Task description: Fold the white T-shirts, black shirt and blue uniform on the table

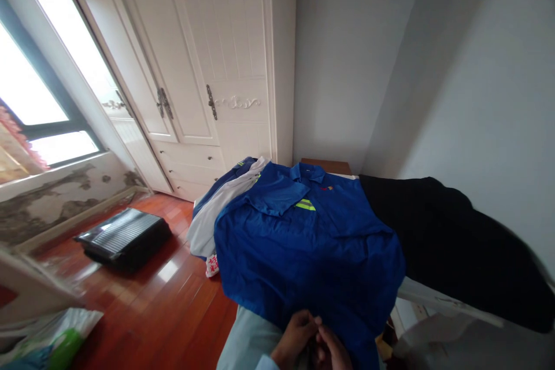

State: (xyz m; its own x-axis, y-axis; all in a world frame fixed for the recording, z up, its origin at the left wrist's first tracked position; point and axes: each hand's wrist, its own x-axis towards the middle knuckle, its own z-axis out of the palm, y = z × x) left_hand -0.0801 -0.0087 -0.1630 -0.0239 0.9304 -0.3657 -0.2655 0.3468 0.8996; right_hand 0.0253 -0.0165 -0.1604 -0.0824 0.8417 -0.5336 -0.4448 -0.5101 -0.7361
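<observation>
A blue short-sleeved work shirt (312, 243) with a collar and a yellow-green reflective strip lies spread out in front of me, its lower part hanging toward my lap. My left hand (297, 335) and my right hand (332, 350) meet at the shirt's lower edge, at the bottom of the view. Fingers of both hands are closed and pressed together at the tips. What they pinch is too small and dark to make out.
White and dark blue clothes (208, 214) lie left of the shirt, black cloth (437, 231) to the right. A black case (125, 237) sits on the red wooden floor (151, 312). A white wardrobe (234, 40) stands behind; a plastic bag (65, 338) is at lower left.
</observation>
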